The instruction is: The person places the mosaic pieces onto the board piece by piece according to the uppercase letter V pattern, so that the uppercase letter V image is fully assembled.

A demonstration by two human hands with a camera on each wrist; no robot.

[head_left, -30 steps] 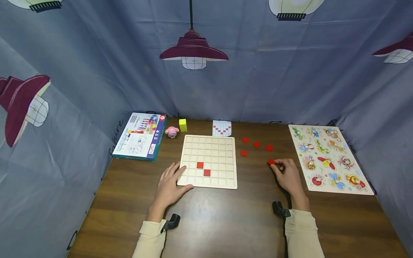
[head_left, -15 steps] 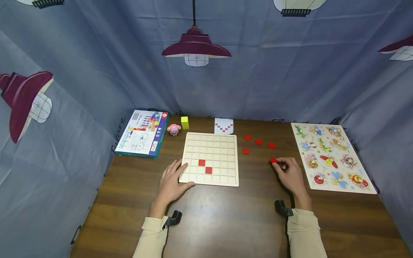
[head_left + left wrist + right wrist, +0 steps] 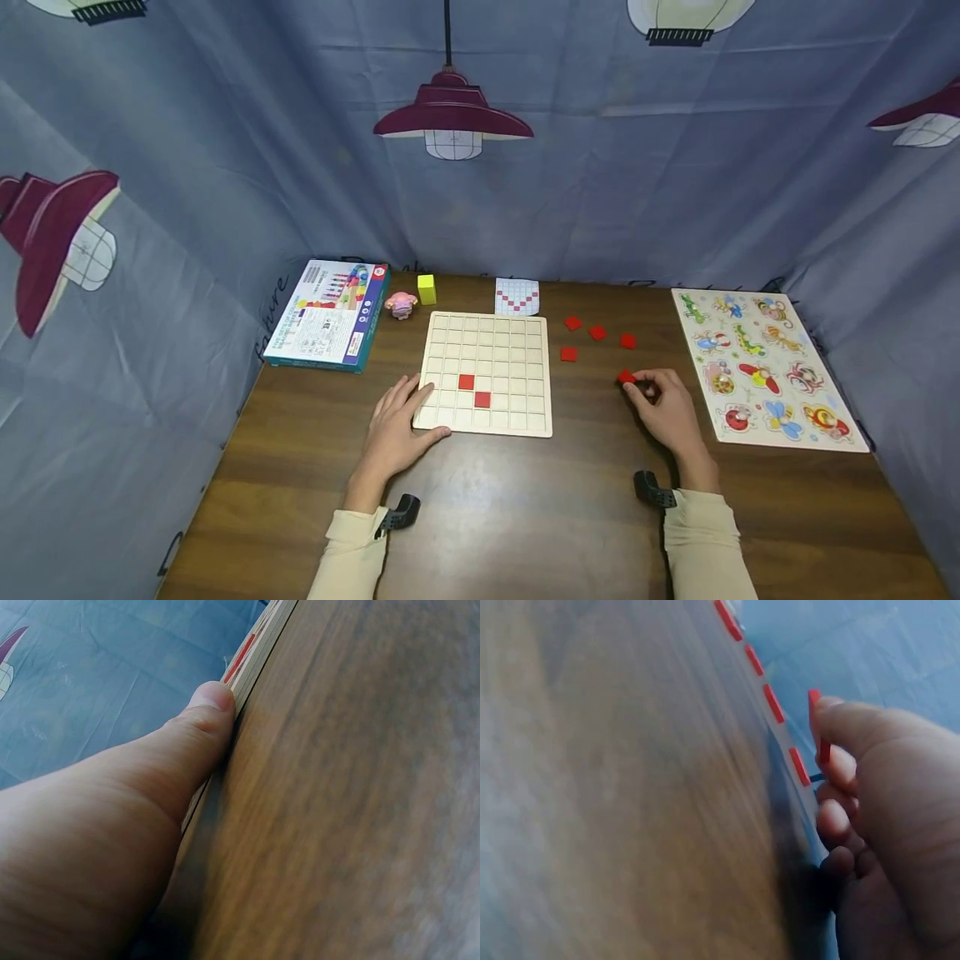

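A pale wooden grid board (image 3: 510, 375) lies mid-table with two red square tiles, one of them a tile (image 3: 482, 400), set in its cells on neighbouring diagonals. My left hand (image 3: 397, 429) rests at the board's lower left corner, thumb along the near edge and fingers along the left side. In the left wrist view the thumb (image 3: 184, 739) touches the board's edge. To the board's right, my right hand (image 3: 670, 415) pinches a red square tile (image 3: 815, 720) between thumb and finger, raised off the table. Several loose red tiles, among them a tile (image 3: 568, 354), lie just beyond it.
Behind the board lies a small pattern card (image 3: 517, 297) with a red V of squares. A boxed set (image 3: 322, 317), a pink figurine (image 3: 401, 305) and a yellow block (image 3: 426, 289) stand at the back left. An animal puzzle board (image 3: 765, 371) lies at right.
My right hand keeps its pinch on the red tile and has shifted slightly left. The left hand stays on the board. The head view has moved a little.
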